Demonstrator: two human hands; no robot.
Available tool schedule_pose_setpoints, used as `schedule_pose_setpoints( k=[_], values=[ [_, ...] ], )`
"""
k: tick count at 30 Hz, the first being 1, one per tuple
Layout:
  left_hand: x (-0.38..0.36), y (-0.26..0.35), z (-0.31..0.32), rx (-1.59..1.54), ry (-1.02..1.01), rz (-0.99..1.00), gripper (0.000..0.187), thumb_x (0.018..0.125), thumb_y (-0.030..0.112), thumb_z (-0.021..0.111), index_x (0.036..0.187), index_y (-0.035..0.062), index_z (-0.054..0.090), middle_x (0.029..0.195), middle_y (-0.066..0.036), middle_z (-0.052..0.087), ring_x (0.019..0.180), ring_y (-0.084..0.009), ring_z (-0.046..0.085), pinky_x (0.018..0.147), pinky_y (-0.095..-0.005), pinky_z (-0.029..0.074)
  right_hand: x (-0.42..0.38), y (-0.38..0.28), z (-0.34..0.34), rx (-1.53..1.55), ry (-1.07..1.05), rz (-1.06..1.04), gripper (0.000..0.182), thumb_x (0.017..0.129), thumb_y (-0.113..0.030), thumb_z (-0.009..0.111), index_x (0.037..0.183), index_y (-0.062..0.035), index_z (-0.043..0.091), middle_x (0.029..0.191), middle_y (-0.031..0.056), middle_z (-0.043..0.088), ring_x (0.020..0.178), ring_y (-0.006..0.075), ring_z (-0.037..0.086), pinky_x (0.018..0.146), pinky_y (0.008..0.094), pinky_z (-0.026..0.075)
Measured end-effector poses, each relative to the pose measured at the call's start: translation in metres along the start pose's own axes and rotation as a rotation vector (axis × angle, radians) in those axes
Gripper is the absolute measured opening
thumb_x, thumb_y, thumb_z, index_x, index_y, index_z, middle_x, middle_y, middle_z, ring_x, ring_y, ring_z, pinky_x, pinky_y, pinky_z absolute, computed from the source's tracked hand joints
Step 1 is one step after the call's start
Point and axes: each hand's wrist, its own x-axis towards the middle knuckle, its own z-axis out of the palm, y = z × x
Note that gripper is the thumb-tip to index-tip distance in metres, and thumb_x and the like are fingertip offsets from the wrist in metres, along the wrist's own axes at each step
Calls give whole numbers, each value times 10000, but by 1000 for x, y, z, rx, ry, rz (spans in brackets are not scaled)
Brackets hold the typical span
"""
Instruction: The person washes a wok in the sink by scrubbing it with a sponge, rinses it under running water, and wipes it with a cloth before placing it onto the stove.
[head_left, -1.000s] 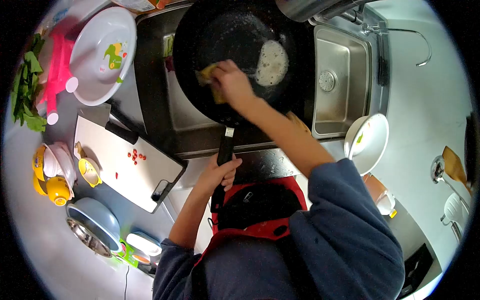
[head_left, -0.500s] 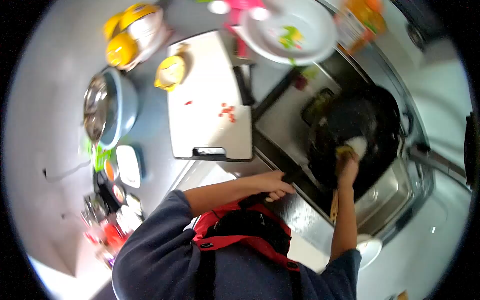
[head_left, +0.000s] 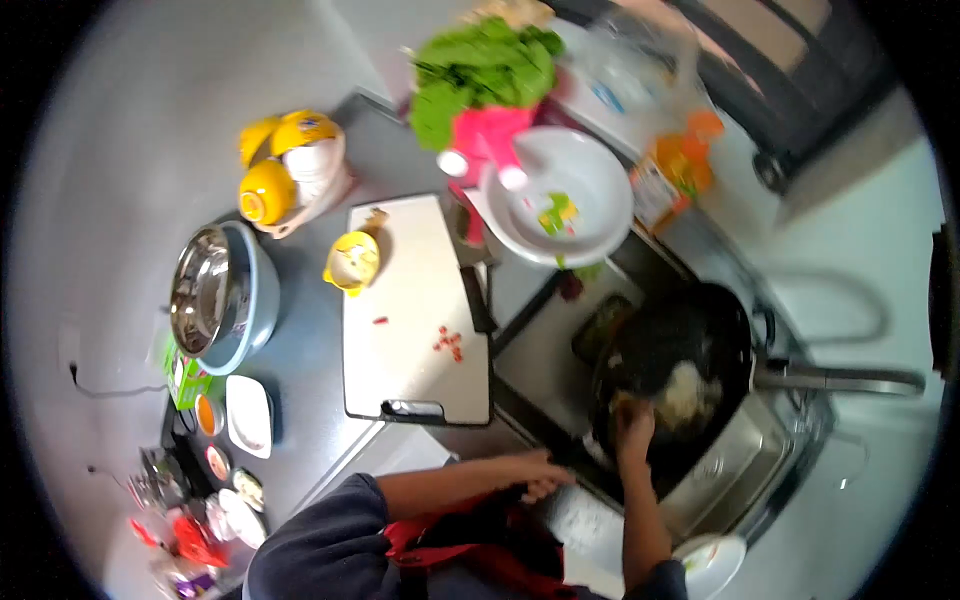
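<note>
A black wok (head_left: pixel 690 320) sits tilted over the steel sink. Inside it is a whitish, foamy-looking patch (head_left: pixel 688 397). My right hand (head_left: pixel 633 430) is down in the wok, its fingers closed; a small yellowish sponge shows only partly at the fingertips and is blurred. My left hand (head_left: pixel 540 474) is curled at the near left side of the wok, around its dark handle, which the fingers mostly hide.
A metal faucet (head_left: pixel 850 379) reaches in from the right. A white cutting board (head_left: pixel 415 290) bears red bits and a yellow cup (head_left: pixel 353 262); a knife (head_left: pixel 477 297) lies beside it. A white bowl (head_left: pixel 600 225) stands beyond the sink, leafy greens (head_left: pixel 480 75) behind.
The view has shifted, so the counter things appear lower. My right hand has moved within the wok to the left of the white patch, which looks larger now. My left hand stays at the handle.
</note>
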Motion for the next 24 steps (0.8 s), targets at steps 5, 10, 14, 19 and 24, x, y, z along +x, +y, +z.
schedule_pose_setpoints(
  k=[5, 10, 14, 19, 24],
  values=[
    [-25, 28, 12, -35, 53, -73, 367, 848, 299, 658, 624, 135, 419, 480, 44, 325, 375, -91, 325, 351, -276, 273, 21, -1, -44, -360, -76, -8, 120, 808, -34, 533, 868, -9, 633, 915, 174, 613, 877, 320, 599, 727, 403, 505],
    [-27, 28, 19, -76, 57, -124, 242, 893, 227, 602, 763, 106, 439, 510, 58, 356, 386, -56, 346, 353, -233, 300, 85, 48, -66, -626, 296, -356, 169, 770, -71, 589, 929, -20, 566, 959, 151, 566, 979, 330, 528, 825, 410, 452],
    [-25, 30, 29, -9, 126, -128, 257, 891, 235, 607, 754, 105, 434, 509, 51, 363, 387, -60, 347, 352, -235, 305, 147, 1, -59, -369, 381, -256, 269, 791, -68, 599, 1030, 19, 509, 1027, 183, 520, 973, 352, 496, 845, 421, 432],
    [-25, 28, 35, 137, 292, -110, 281, 882, 246, 625, 739, 98, 435, 510, 36, 371, 385, -67, 353, 346, -246, 321, 134, -84, -26, 146, 385, -454, 438, 701, 20, 614, 1124, -7, 506, 1106, 191, 507, 1053, 395, 455, 925, 439, 400],
    [-28, 35, 35, 166, 309, -91, 295, 878, 241, 634, 717, 96, 434, 513, 33, 379, 388, -67, 368, 346, -254, 328, 54, -104, -28, 299, -94, -726, 388, 675, 95, 558, 1041, -31, 545, 1110, 142, 515, 1093, 352, 463, 938, 425, 409]
  ],
)
